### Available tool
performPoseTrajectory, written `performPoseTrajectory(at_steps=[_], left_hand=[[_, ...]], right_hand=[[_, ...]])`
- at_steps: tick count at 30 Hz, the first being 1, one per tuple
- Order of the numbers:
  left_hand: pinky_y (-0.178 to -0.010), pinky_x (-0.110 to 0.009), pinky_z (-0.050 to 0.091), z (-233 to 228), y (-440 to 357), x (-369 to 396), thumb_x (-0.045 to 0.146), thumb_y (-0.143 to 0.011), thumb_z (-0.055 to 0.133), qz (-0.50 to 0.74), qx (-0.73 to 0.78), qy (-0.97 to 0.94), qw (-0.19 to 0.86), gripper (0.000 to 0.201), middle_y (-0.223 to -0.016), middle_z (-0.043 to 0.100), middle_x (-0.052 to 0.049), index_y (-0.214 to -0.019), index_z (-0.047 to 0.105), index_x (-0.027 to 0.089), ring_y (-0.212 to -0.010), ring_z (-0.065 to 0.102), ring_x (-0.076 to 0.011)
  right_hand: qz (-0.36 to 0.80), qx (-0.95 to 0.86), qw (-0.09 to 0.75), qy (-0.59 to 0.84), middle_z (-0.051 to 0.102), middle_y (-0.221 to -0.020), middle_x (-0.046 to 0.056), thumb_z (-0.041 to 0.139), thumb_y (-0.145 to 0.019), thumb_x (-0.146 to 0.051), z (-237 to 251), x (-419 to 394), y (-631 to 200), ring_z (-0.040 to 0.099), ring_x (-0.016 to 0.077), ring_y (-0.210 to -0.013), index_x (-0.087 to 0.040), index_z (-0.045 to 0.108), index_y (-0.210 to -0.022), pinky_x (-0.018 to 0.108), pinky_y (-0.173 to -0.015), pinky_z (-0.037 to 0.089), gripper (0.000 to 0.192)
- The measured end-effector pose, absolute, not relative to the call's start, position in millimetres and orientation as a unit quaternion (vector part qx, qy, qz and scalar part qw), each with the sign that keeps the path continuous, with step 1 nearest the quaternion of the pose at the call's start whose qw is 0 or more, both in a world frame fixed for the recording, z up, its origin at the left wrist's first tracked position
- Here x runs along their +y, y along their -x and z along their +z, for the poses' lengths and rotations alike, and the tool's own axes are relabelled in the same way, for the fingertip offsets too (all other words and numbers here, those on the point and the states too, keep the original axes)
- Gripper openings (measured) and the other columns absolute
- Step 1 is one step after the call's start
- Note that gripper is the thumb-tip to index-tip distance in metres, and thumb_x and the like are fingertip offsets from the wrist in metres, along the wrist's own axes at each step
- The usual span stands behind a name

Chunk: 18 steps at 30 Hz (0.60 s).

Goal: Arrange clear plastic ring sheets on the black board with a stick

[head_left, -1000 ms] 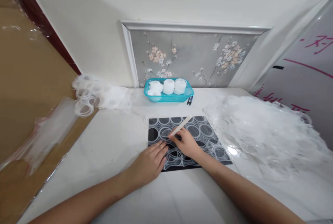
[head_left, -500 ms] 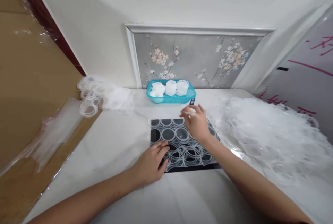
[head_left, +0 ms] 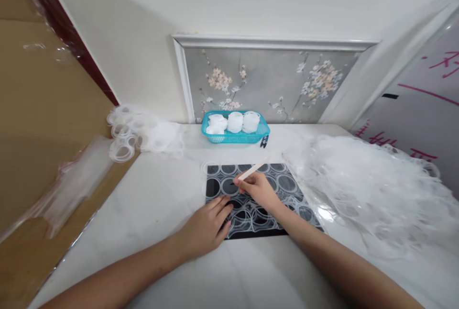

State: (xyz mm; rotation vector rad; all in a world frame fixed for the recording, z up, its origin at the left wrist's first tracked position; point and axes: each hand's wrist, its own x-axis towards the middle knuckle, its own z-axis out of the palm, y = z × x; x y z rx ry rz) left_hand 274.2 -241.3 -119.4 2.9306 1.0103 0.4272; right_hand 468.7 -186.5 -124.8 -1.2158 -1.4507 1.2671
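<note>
Thin pale stick [head_left: 252,171], pinched in the closed fingers of the right hand [head_left: 258,191], slanting up and away toward the far edge of the mat. Lower tip hidden by the fingers, apparently pressed down on one ring of the translucent ring sheet [head_left: 258,214]. Sheet spread flat over a black mat [head_left: 214,187], near the middle of the bench [head_left: 158,194], its circles showing white against the dark.

Left hand [head_left: 210,225] flat and open, palm down, gripping nothing, fingertips resting on the near left part of the sheet and pinning it to the mat.

Judged from this: a picking or prising step, with the stick working at one ring in the far left part of the sheet while the other hand steadies. Next move likely calls for a light, shallow push with the tip under the ring's edge, steady downward pressure from the flat hand so the thin web neither lifts nor slides, and care not to tear the neighbouring circles.

Further out: a teal basket [head_left: 219,138] against the wall beyond the mat, three stacks of white rings [head_left: 234,121] inside it. A small dark tool [head_left: 264,140] just beside the basket's right end, kind not clear. To the right, a big heap of translucent sheets [head_left: 366,184] reaching nearly to the mat. To the far left, loose rings [head_left: 125,141] at the bench's edge, and a clear plastic bag [head_left: 71,180] lying off the bench. Behind the basket, a framed floral panel [head_left: 265,79] leaning on the wall.
</note>
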Motion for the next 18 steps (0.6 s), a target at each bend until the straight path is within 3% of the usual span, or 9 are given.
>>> performPoseTrajectory(at_steps=[4,7,10,12,18], left_hand=[[-0.101,-0.043,0.043,-120,-274,-239,0.025,-0.092,0.041,0.124,0.313,-0.941,-0.008,0.035,-0.130,0.053,-0.017,-0.121,0.053,0.009,-0.123,0.047,-0.0270],[-0.102,-0.043,0.042,-122,-274,-238,0.025,-0.093,0.041,0.124,0.307,-0.943,-0.010,0.036,-0.130,0.053,-0.017,-0.122,0.052,0.008,-0.124,0.046,-0.0272],[-0.102,-0.043,0.042,-124,-274,-238,0.026,-0.093,0.040,0.120,0.306,-0.944,-0.014,0.037,-0.129,0.053,-0.017,-0.123,0.052,0.007,-0.124,0.046,-0.0278],[-0.102,-0.043,0.042,-124,-274,-238,0.026,-0.094,0.039,0.122,0.306,-0.944,-0.013,0.037,-0.129,0.053,-0.017,-0.123,0.052,0.007,-0.124,0.046,-0.0276],[-0.102,-0.043,0.042,-125,-273,-237,0.026,-0.093,0.039,0.140,0.302,-0.943,-0.001,0.036,-0.128,0.055,-0.016,-0.122,0.053,0.009,-0.124,0.047,-0.0263]], right_hand=[[0.513,-0.568,0.448,0.462,0.065,-0.066,0.002,0.065,-0.072,-0.047,-123,-185,-471,0.062,0.0143,-0.063,-0.016,0.062,-0.077,0.025,-0.061,0.048,0.032],[0.457,-0.623,0.420,0.476,0.068,-0.076,0.005,0.057,-0.080,-0.045,-122,-188,-472,0.063,0.0154,-0.069,-0.016,0.065,-0.083,0.027,-0.063,0.049,0.030],[0.404,-0.684,0.390,0.466,0.071,-0.091,0.007,0.055,-0.082,-0.040,-123,-193,-473,0.065,0.0185,-0.084,-0.017,0.069,-0.090,0.031,-0.076,0.051,0.028],[0.389,-0.699,0.382,0.462,0.071,-0.090,0.007,0.058,-0.081,-0.038,-125,-195,-474,0.065,0.0193,-0.086,-0.018,0.071,-0.085,0.033,-0.079,0.051,0.025],[0.370,-0.694,0.380,0.487,0.069,-0.077,0.006,0.061,-0.079,-0.033,-133,-196,-473,0.065,0.0180,-0.076,-0.017,0.071,-0.077,0.030,-0.070,0.051,0.019]])
